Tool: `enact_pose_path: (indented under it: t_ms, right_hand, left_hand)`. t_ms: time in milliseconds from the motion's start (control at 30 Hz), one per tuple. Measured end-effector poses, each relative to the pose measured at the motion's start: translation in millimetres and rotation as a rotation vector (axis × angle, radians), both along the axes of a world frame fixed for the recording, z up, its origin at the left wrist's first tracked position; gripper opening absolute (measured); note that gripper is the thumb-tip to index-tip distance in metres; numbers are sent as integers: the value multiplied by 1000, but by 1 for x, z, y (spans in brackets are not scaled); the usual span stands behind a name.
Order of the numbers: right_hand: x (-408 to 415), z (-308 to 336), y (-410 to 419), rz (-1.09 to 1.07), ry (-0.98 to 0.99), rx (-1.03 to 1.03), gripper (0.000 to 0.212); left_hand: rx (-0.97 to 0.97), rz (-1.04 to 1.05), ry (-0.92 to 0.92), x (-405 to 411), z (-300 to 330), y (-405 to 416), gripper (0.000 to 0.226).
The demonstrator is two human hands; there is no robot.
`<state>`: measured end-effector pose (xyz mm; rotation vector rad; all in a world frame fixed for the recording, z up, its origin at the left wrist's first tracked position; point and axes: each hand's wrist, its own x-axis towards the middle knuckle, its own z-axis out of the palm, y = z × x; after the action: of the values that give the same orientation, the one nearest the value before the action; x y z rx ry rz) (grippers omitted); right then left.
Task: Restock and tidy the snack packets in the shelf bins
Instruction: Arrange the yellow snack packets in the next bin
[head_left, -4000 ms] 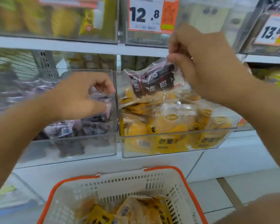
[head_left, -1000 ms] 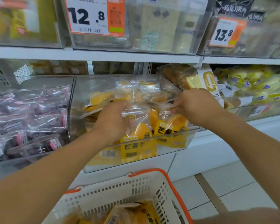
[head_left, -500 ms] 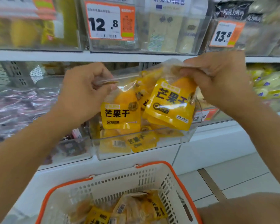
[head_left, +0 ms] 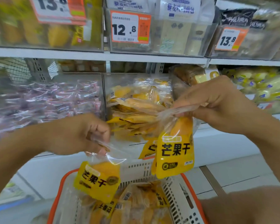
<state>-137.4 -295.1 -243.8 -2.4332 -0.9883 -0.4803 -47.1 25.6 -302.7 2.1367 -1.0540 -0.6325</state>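
Both hands are loaded. The left hand [head_left: 81,135] pinches the clear top seam of one yellow mango packet [head_left: 98,180], which hangs tilted over the orange-rimmed basket [head_left: 187,180]. The right hand [head_left: 217,104], higher up and in front of the clear mango bin [head_left: 137,76], pinches the seams of what looks like two or three packets together, the front packet [head_left: 174,152] dangling upright with its label facing us. How many sit behind it I cannot tell.

So each grip is narrow, fingertips closed on plastic, nothing spare.

More of the same packets lie in the basket [head_left: 136,206] below, and a loose, slanted pile [head_left: 132,104] lies inside the bin. Next door on the left, a bin of purple packets [head_left: 55,101] is out of play for now.

My read: this is the tidying step on the mango bin, packets lifted clear so the stock can be re-laid. The left packet hangs low over the basket, so it may be going down there or coming up; the frame does not settle it.

The next move calls for a choice. If the pile is to be straightened, one hand needs freeing first. If restocking, the hanging packets want to go into the bin upright, labels forward, eased in over the front wall without snagging the slippery seams or toppling the leaning pile behind.
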Motion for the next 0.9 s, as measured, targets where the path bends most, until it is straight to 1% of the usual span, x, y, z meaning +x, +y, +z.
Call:
enact_pose_path:
  t_ms: [33, 100, 167, 233, 300, 367, 433, 533, 600, 633, 667, 700, 733, 767, 800, 833, 867, 900]
  right_hand:
    - [-4, 5, -2, 18, 13, 2, 14]
    - [-9, 10, -8, 41, 40, 4, 12]
    - [-8, 8, -11, 56, 107, 2, 15]
    - [1, -10, -8, 69, 236, -13, 19]
    - [13, -41, 2, 78, 335, -63, 20]
    - [25, -80, 13, 75, 373, -159, 16]
    - [30, -113, 25, 61, 387, -275, 12]
    - [31, -152, 44, 36, 463, -489, 14]
    - [28, -168, 58, 44, 499, -681, 17]
    - [26, -170, 63, 66, 534, -727, 17]
    - [26, -162, 66, 86, 586, -731, 18]
    - [27, -146, 64, 92, 651, -697, 21]
    - [30, -124, 60, 82, 724, -618, 24]
    - [34, -100, 52, 57, 780, -495, 26]
    - [39, -74, 41, 21, 789, -334, 27]
    - [45, -51, 28, -22, 741, -142, 26]
    - [54, -34, 15, -81, 644, 24, 22]
    - [67, -25, 3, -167, 490, 94, 18]
  left_hand:
    - [35, -7, -14, 0, -3, 0, 16]
    - [42, -7, -7, 0, -4, 2, 19]
    - [21, 11, 7, 3, -3, 3, 14]
    - [27, 25, -27, 5, -3, 1, 11]
    - [31, 21, -72, 6, -7, -4, 14]
    - [50, 43, -38, 10, -14, -7, 14]
    - [121, 61, 14, 12, -28, -12, 15]
    - [344, -26, -60, 10, -53, -26, 11]
    - [509, -108, -76, 8, -67, -37, 20]
    - [554, -133, -115, 8, -67, -41, 24]
    - [539, -139, -197, 8, -62, -44, 22]
    - [461, -131, -286, 8, -52, -48, 16]
    - [322, -96, -330, 7, -39, -51, 10]
    - [149, -33, -350, 6, -23, -54, 6]
    - [-18, 53, -401, 6, -7, -58, 3]
    - [-139, 158, -487, 8, 8, -61, 4]
    - [-192, 262, -593, 14, 18, -64, 8]
    - [-195, 349, -684, 20, 27, -68, 11]
